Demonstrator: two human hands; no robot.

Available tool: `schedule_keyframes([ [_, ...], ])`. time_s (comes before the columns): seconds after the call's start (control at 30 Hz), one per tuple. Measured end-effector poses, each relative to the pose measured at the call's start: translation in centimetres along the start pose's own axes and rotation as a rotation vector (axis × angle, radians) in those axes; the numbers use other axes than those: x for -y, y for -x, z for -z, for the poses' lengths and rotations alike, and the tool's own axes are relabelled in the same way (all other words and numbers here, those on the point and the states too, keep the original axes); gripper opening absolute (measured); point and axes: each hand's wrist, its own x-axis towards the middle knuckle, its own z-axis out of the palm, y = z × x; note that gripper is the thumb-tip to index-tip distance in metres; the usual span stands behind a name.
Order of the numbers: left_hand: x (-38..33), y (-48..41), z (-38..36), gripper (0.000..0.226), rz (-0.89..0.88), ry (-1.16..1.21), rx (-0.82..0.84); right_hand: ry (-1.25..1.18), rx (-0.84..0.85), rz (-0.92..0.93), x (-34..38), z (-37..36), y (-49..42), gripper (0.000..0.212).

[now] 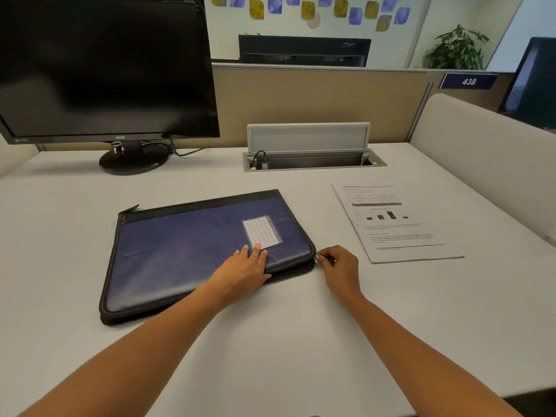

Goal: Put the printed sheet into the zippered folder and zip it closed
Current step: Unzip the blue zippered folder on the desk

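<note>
Blue leather-look zippered folder lies shut on the white desk, left hand pressed flat on it, right hand pinching its near corner (likely the zip pull); the printed white sheet waits outside, just beside. Opening, filling and zipping are yet to come.

The person showed only two arms, bare all the way from the lower edge of the view to the wrists. The left forearm and the right forearm were slender and smooth, narrowing evenly toward the hands. The left hand was slim, with long fingers and short, neatly trimmed nails plain at three fingertips. The right hand matched it in build, with rounded knuckles and one short nail in sight. Any clothing lay outside the view and could not be told
</note>
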Motion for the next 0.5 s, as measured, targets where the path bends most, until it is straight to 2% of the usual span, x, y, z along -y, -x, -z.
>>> schedule_keyframes([
  [0.5, 0.3, -0.3, -0.9, 0.061, -0.018, -0.036, 0.011, -0.005, -0.002, -0.020, 0.0, -0.3, 0.3, 0.009],
])
